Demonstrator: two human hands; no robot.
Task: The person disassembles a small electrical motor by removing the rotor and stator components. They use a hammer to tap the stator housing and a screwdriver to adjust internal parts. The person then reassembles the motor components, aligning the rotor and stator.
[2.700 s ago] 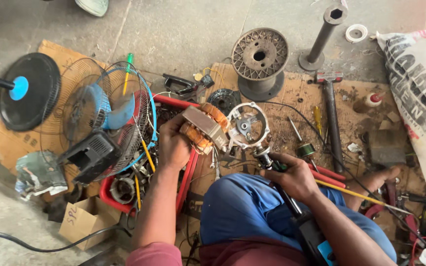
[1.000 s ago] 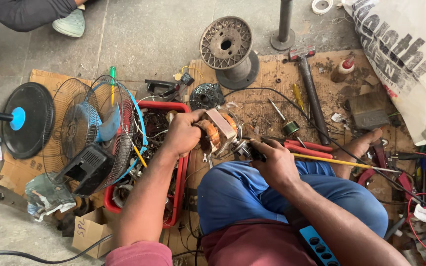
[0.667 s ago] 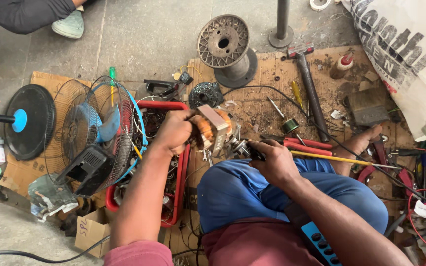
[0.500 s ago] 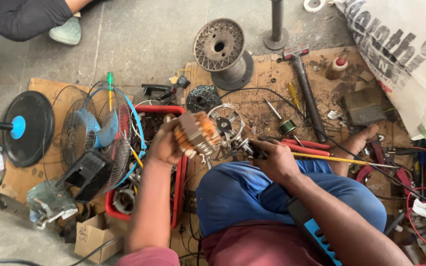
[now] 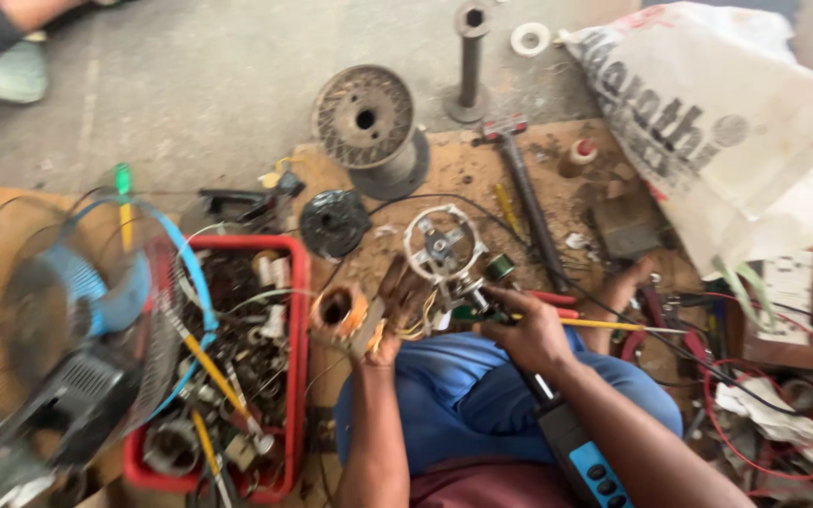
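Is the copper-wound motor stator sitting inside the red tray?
No, the left hand holds the stator up just right of the red tray, past its rim, not among the parts inside.

The motor winding [image 5: 342,315] is a chunky ring of copper-coloured coils with a dark hole through the middle, tipped so the hole faces up and left, held just above the right edge of the red crate. Some thin yellowish wires [image 5: 414,325] trail off its right side toward a white round housing [image 5: 440,246] lying flat on the brown board, a metal hub in its centre. Just right of that sits a small dark tool tip [image 5: 474,303], too blurry to make out properly.
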